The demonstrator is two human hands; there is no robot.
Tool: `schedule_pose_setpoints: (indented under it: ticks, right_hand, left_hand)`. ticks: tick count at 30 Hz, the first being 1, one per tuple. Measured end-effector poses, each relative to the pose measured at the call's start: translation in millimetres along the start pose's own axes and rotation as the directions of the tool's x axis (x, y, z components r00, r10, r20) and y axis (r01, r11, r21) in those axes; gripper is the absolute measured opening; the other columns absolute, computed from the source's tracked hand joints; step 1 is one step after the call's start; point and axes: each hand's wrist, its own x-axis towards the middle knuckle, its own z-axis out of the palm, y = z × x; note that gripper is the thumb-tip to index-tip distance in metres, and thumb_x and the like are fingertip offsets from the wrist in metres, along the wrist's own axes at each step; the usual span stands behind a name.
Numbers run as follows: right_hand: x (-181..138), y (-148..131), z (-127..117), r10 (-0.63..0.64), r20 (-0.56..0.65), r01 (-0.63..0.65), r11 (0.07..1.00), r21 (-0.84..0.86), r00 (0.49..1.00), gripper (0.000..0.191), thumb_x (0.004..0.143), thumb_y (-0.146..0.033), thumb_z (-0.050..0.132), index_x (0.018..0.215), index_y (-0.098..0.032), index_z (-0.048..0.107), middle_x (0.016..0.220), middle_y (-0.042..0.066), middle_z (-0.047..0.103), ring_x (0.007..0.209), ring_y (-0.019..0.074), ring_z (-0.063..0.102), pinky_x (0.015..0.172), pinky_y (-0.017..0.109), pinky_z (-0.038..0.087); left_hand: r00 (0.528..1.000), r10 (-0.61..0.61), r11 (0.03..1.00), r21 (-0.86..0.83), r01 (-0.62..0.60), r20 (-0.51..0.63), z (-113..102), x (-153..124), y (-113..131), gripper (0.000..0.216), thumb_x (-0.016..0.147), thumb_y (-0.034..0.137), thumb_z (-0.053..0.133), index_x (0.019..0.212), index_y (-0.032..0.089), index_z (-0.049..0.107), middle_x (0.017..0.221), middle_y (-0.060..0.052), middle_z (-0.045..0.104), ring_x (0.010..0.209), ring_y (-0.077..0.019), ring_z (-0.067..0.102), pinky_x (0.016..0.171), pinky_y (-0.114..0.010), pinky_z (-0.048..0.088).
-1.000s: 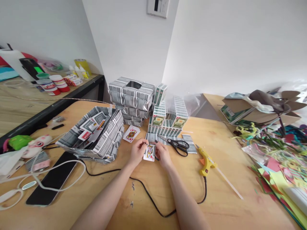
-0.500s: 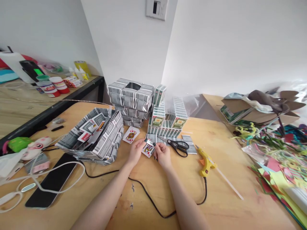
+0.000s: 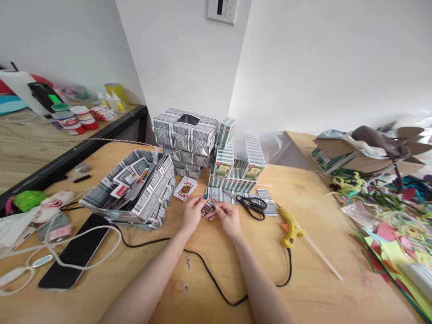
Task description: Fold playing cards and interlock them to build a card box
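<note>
My left hand [image 3: 193, 213] and my right hand [image 3: 228, 217] meet over the table's middle, both pinching one playing card [image 3: 206, 208] between them. Fingers cover much of the card; part of its printed face shows. A small pile of playing cards [image 3: 185, 188], face up, lies just beyond my left hand. Black-handled scissors [image 3: 251, 204] rest past my right hand, on a flat strip of patterned cards [image 3: 269, 202]. A yellow glue gun [image 3: 290, 227] with a clear glue stick lies to the right.
A box woven from cards [image 3: 158, 198] holds loose cards at left. Behind stand stacked card-covered boxes [image 3: 185, 135] and green card packs [image 3: 232, 171]. A black phone [image 3: 74, 254] and white cable lie front left. A black cord [image 3: 209, 274] crosses under my arms. Coloured paper [image 3: 391, 252] covers the right.
My right hand has turned and moved its fingers further over and under the card, covering more of its face. The left hand stays in nearly the same place.
</note>
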Motion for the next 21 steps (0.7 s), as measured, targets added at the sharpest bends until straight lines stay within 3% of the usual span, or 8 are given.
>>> schedule_pose_setpoints:
  ticks: [5, 13, 21]
  right_hand:
    - [-2, -8, 1, 0.072, 0.019, -0.072, 0.997, -0.002, 0.997, 0.034, 0.071, -0.044, 0.060, 0.083, -0.013, 0.066, 0.068, 0.008, 0.069, 0.056, 0.0185, 0.066, 0.054, 0.031, 0.055]
    - [-5, -12, 5, 0.076, 0.017, -0.075, 0.996, -0.048, 0.997, 0.035, 0.072, -0.047, 0.058, 0.079, -0.014, 0.068, 0.054, 0.004, 0.066, 0.046, 0.0177, 0.063, 0.045, 0.027, 0.052]
    - [-4, -14, 11, 0.032, 0.034, -0.030, 0.996, -0.082, 0.999, 0.034, 0.074, -0.045, 0.056, 0.085, -0.015, 0.068, 0.055, 0.003, 0.066, 0.043, 0.0173, 0.062, 0.045, 0.028, 0.051]
  left_hand:
    - [0.992, 0.115, 0.966, 0.227, -0.126, 0.058, 1, -7, 7, 0.025, 0.078, 0.034, 0.047, 0.074, 0.014, 0.061, 0.070, -0.003, 0.065, 0.064, -0.0131, 0.057, 0.058, -0.021, 0.044]
    - [0.958, 0.278, 0.886, 0.367, -0.282, 0.065, 2, -16, 6, 0.024, 0.082, 0.029, 0.043, 0.083, 0.017, 0.064, 0.086, -0.006, 0.068, 0.078, -0.0151, 0.062, 0.069, -0.024, 0.047]
    - [0.954, 0.299, 0.860, 0.444, -0.254, -0.035, 2, -18, 5, 0.023, 0.080, 0.030, 0.043, 0.078, 0.017, 0.062, 0.077, -0.004, 0.068, 0.071, -0.0151, 0.061, 0.065, -0.024, 0.047]
